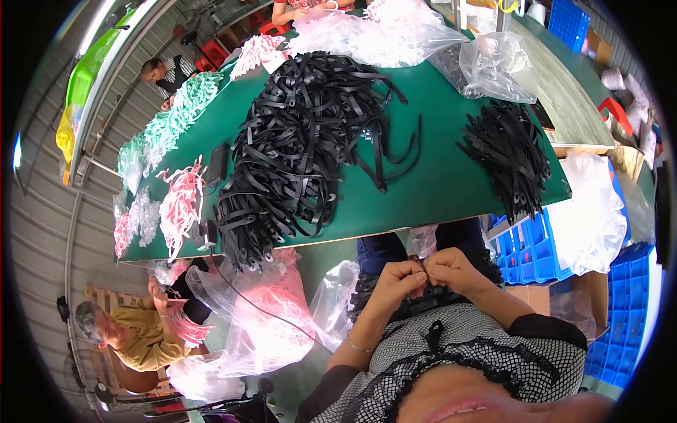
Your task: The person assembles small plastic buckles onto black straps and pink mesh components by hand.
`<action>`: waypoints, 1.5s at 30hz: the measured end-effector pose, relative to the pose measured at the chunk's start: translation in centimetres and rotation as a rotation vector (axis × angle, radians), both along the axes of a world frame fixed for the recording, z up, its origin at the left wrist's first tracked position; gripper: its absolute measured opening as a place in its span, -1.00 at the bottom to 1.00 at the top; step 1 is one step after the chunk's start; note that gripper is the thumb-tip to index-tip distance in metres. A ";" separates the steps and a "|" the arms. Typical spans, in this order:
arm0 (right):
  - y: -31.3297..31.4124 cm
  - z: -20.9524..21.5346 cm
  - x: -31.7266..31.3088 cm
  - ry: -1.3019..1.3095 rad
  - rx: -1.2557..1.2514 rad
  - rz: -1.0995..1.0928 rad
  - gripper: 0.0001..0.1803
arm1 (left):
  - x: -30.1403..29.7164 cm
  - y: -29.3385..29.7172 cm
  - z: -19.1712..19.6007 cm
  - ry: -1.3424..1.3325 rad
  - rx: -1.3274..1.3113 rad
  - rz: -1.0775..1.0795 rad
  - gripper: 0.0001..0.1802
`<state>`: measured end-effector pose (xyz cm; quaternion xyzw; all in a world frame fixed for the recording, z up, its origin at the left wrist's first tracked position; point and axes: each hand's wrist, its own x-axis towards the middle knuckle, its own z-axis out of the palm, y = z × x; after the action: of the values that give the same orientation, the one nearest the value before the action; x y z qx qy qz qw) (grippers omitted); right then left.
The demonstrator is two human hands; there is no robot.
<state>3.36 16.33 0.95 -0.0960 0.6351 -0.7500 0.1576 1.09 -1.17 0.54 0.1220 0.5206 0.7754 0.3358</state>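
My left hand [402, 283] and my right hand [453, 271] meet over my lap, fingers curled and thumbs pressed in. Whatever they pinch is small, dark and mostly hidden by the fingers. Black straps [364, 290] lie across my lap beneath both hands. On the green table [395, 201] ahead, a large tangled heap of black straps [296, 134] spreads from the back to the near left edge, some ends hanging over. A smaller, neater bundle of black straps [509, 158] rests at the table's right end.
Pink straps [182, 204] and mint-green straps [187, 106] line the table's left side. A clear bag of pink pieces [275, 317] stands on the floor to the left, near a seated person [141, 328]. Blue crates [532, 247] stand at right. Others work beyond the table.
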 end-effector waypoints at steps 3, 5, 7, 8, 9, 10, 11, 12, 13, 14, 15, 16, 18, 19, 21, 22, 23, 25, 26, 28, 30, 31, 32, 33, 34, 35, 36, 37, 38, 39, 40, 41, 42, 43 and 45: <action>-0.8 0.0 0.6 -0.046 -0.249 -0.019 -0.73 | 0.6 -0.1 -0.8 -0.111 0.205 0.053 -0.78; -1.0 -0.8 0.8 -0.039 -0.475 -0.031 -0.73 | 0.9 0.1 -1.4 -0.167 0.302 0.069 -0.76; -1.2 -0.6 1.0 -0.093 -0.458 -0.045 -0.74 | 1.3 0.3 -1.5 -0.234 0.397 0.085 -0.74; -1.3 -0.4 0.9 -0.142 -0.443 -0.045 -0.74 | 1.2 0.3 -1.3 -0.245 0.381 0.114 -0.73; -1.1 0.0 0.8 -0.165 -0.443 -0.061 -0.74 | 1.2 0.3 -1.0 -0.263 0.365 0.137 -0.72; -0.9 0.5 0.4 -0.006 -0.182 -0.086 -0.78 | 0.7 0.1 -0.7 -0.229 0.252 0.105 -0.71; -0.8 1.1 0.1 0.145 0.079 -0.095 -0.83 | 0.5 0.1 -0.6 -0.180 0.172 0.132 -0.73; -0.9 2.0 -0.5 0.334 0.209 -0.174 -0.87 | 0.1 -0.2 0.1 -0.098 0.037 0.144 -0.74; -0.6 2.3 -1.1 0.519 0.350 -0.257 -0.86 | -0.2 0.1 -0.1 -0.048 -0.086 0.159 -0.75; -0.3 2.3 -1.6 0.637 0.402 -0.232 -0.81 | -0.5 0.2 0.6 -0.032 -0.128 0.127 -0.76; -0.2 2.2 -2.0 0.756 0.449 -0.199 -0.74 | -0.4 0.5 1.6 -0.021 -0.147 0.148 -0.75; 0.0 2.2 -2.3 0.771 0.460 -0.182 -0.72 | -0.6 0.1 1.3 0.016 -0.162 0.101 -0.71; 0.8 2.1 -2.8 0.817 0.495 -0.193 -0.67 | -0.9 0.4 1.6 0.042 0.020 0.119 -0.65; 0.9 1.9 -2.6 0.753 0.406 -0.228 -0.67 | -0.8 0.7 2.2 0.017 -0.007 0.125 -0.69; 1.3 1.6 -2.6 0.651 0.292 -0.186 -0.71 | -0.9 0.3 1.9 0.100 -0.055 0.088 -0.74; 1.3 1.4 -2.2 0.640 0.289 -0.189 -0.71 | -0.8 0.2 1.9 0.090 -0.061 0.085 -0.74; 1.4 1.1 -1.8 0.454 0.148 -0.161 -0.73 | -0.8 0.2 1.8 0.084 -0.062 0.074 -0.75; 1.7 0.8 -1.4 0.270 0.008 -0.141 -0.76 | -0.7 0.5 1.7 0.080 -0.063 0.055 -0.77; 1.7 0.8 -1.2 0.232 -0.075 -0.126 -0.77 | -0.5 0.6 1.8 0.053 -0.031 0.048 -0.78; 1.9 0.8 -0.8 0.201 -0.156 -0.120 -0.77 | -0.3 0.7 1.9 0.032 0.003 0.031 -0.79; 2.4 0.7 -0.8 0.150 -0.183 -0.120 -0.76 | -0.9 0.8 1.8 0.005 -0.041 -0.029 -0.79; 2.7 0.9 -0.7 0.163 -0.175 -0.136 -0.76 | -0.9 0.7 2.3 0.016 -0.034 -0.046 -0.79; 3.4 1.0 -0.5 0.220 -0.018 -0.130 -0.75 | -0.8 0.5 2.9 0.082 -0.152 -0.062 -0.78; 4.0 1.4 -0.2 0.275 0.143 -0.126 -0.74 | -0.6 0.1 3.6 0.156 -0.266 -0.075 -0.75; 4.8 2.2 0.2 0.332 0.321 -0.132 -0.72 | -0.6 -0.4 4.0 0.101 -0.266 -0.105 -0.69; 5.2 2.9 0.7 0.372 0.426 -0.138 -0.72 | -0.3 -1.1 4.7 0.160 -0.291 -0.117 -0.68; 5.4 3.3 1.3 0.334 0.446 -0.116 -0.73 | -0.1 -2.2 4.2 0.203 -0.337 -0.136 -0.68; 5.7 3.5 1.9 0.295 0.464 -0.092 -0.74 | 0.1 -3.5 3.1 0.247 -0.383 -0.152 -0.66; 6.2 3.0 2.5 0.303 0.459 -0.086 -0.77 | 0.1 -4.7 2.1 0.251 -0.480 -0.229 -0.65; 6.6 2.0 3.0 0.307 0.468 -0.107 -0.77 | 0.3 -6.0 1.0 0.256 -0.582 -0.298 -0.64; 7.0 0.7 3.6 0.193 0.494 0.021 -0.75 | 0.5 -7.1 -1.0 0.226 -0.635 -0.331 -0.63; 7.0 -0.9 4.0 0.078 0.510 0.152 -0.73 | 0.8 -8.1 -2.9 0.356 -0.746 -0.375 -0.63; 6.5 -1.8 4.2 0.248 0.674 0.209 -0.73 | 1.7 -9.2 -4.8 0.383 -0.855 -0.396 -0.63; 6.6 -2.4 4.0 0.252 0.676 0.202 -0.73 | 2.5 -10.3 -6.4 0.409 -0.965 -0.414 -0.63; 6.9 -2.3 3.9 0.525 0.825 0.110 -0.74 | 2.8 -10.5 -6.3 0.333 -0.959 -0.410 -0.63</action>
<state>7.22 23.22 -1.36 -0.2446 0.8916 -0.3769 0.0568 3.87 -11.66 -5.78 0.1752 0.8274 0.3399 0.4112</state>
